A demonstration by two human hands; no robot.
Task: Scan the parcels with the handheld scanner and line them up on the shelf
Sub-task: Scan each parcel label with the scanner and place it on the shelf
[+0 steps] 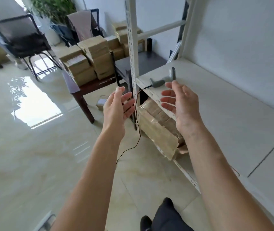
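A grey handheld scanner (163, 77) lies on the white shelf board (224, 104) near its left end, its black cable (137, 117) hanging down to the floor. Brown cardboard parcels (89, 60) are stacked on a dark wooden bench (83, 88) to the left of the shelf. My left hand (118, 107) and my right hand (180, 101) are raised in front of the shelf post, palms facing each other, fingers apart, holding nothing. My right hand is just below the scanner, not touching it.
A wrapped bundle of flat cardboard (159, 129) lies on the lower shelf level. The white perforated shelf post (133, 47) stands between the bench and the shelf. One small parcel (101, 102) lies on the glossy floor. A black chair (24, 42) stands at the back left.
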